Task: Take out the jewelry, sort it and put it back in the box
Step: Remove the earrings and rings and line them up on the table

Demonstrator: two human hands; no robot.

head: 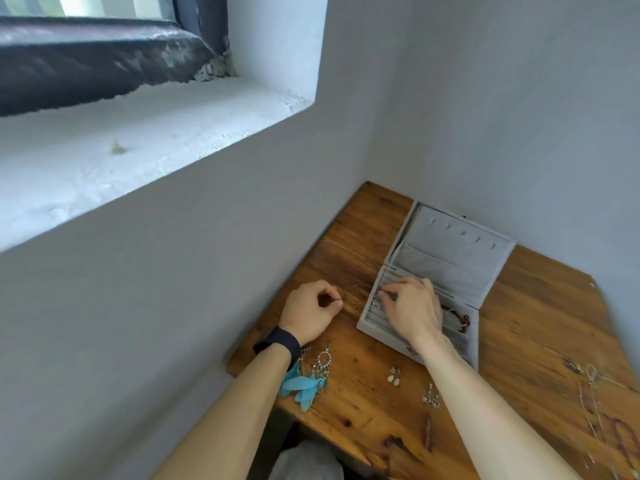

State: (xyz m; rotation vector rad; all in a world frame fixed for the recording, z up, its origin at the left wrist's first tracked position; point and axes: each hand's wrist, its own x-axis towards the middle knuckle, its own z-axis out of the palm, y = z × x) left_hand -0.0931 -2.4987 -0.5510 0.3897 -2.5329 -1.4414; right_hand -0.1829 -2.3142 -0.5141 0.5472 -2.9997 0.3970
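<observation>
A grey velvet jewelry box [446,271] lies open on the wooden table [536,341], lid tilted back toward the wall. My right hand [412,308] reaches into its ring-roll tray, fingertips pinched on a small silver piece at the tray's left end. A red bead bracelet [462,318] shows in the box to the right of that hand. My left hand [313,311], with a dark wristband, rests on the table left of the box, thumb and forefinger pinched on something too small to identify. Blue feather earrings [304,382], a pale stone pair [394,375] and a silver pair [431,398] lie on the table.
The table sits in a corner, grey walls to the left and behind. A deep window sill [138,150] juts above on the left. Thin chains [592,403] lie at the table's right side. The table's near edge is below my forearms.
</observation>
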